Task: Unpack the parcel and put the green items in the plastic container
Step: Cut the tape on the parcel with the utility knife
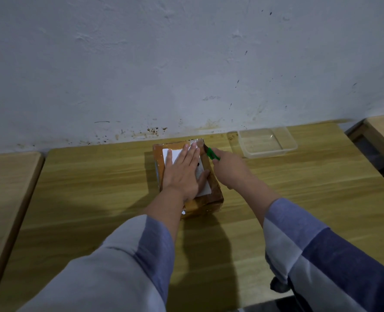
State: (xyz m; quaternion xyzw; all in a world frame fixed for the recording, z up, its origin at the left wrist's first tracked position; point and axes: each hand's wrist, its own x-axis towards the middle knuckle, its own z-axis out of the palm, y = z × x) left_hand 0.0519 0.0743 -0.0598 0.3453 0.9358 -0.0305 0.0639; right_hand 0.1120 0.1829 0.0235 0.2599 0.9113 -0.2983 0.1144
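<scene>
Two hands work the taped cardboard parcel (pixel 187 176): left hand (pixel 185 171) presses flat on its label, right hand (pixel 228 167) grips a green box cutter (pixel 211 153) at its far right edge; plastic container (pixel 267 143) sits beyond right.

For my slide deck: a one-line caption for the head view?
Left hand presses the parcel flat while the right hand runs a green cutter along its edge.

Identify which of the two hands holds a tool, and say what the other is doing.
The right hand grips the green cutter at the parcel's far corner; the left hand lies flat on top.
</scene>
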